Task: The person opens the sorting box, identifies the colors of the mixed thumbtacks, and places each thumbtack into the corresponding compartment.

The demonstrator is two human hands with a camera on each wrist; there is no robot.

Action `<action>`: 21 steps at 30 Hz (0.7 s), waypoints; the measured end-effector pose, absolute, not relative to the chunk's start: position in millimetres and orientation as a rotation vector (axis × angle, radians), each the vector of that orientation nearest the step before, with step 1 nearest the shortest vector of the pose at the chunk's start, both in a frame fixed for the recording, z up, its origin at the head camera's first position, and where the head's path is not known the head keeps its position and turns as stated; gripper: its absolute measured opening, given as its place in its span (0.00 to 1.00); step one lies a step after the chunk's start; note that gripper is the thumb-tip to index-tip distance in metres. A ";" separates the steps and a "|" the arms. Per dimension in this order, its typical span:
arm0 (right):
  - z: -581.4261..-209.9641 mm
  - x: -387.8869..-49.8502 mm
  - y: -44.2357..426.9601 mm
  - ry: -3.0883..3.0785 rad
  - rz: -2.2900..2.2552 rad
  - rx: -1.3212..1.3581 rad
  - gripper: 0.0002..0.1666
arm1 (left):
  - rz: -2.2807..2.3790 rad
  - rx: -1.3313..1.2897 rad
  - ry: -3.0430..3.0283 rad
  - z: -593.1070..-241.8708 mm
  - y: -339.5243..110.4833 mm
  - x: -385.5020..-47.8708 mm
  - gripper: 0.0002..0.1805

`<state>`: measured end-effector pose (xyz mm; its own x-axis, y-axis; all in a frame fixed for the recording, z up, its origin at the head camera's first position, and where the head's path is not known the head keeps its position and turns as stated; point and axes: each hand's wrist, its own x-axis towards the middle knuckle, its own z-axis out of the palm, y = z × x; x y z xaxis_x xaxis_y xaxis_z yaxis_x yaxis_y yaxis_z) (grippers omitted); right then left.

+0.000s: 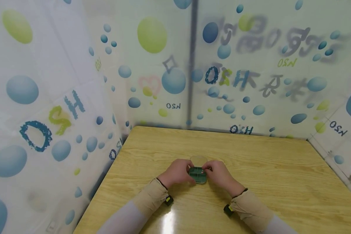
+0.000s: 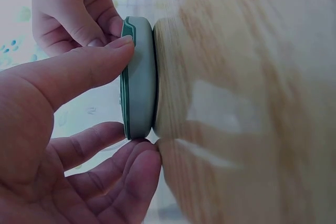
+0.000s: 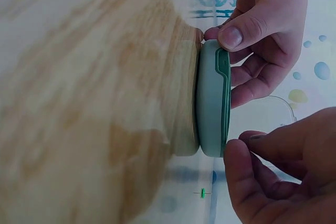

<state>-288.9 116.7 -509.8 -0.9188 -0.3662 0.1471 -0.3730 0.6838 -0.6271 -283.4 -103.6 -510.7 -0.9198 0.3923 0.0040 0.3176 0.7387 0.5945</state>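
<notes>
A small green pill box [image 1: 198, 177] with rounded corners and divided compartments lies on the wooden table, its clear lid [image 1: 199, 160] swung back on the far side. My left hand [image 1: 177, 172] grips the box at its left side, thumb [image 2: 113, 59] on the near edge and fingers round the far one. At the right side, my right hand [image 1: 220, 175] has thumb and forefinger [image 3: 239, 156] brought together over the rim. A tiny pale and reddish item [image 1: 202, 172] shows in the far right compartment by these fingertips. Whether they pinch anything is hidden.
The wood-grain table [image 1: 266, 182] spreads around the box on all sides. Behind it and to the left hang pale curtains [image 1: 155, 87] printed with blue and green dots. Each wrist wears a strap with a small black camera [image 1: 228, 210].
</notes>
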 end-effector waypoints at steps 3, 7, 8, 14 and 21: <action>-509.8 -290.0 118.1 -2.879 1.090 0.626 0.10 | 0.932 0.576 2.812 -510.1 -103.5 -283.1 0.30; -508.7 -291.5 121.0 -2.911 1.103 0.623 0.09 | 0.925 0.575 2.810 -510.3 -103.5 -283.2 0.30; -508.2 -291.7 121.7 -2.925 1.106 0.622 0.09 | 0.923 0.575 2.809 -510.4 -103.5 -283.3 0.30; -503.4 -292.2 129.1 -2.964 1.101 0.641 0.07 | 0.917 0.571 2.810 -509.8 -103.2 -283.5 0.30; -502.7 -301.5 145.0 -2.978 1.101 0.566 0.11 | 0.910 0.568 2.809 -510.7 -103.1 -284.6 0.31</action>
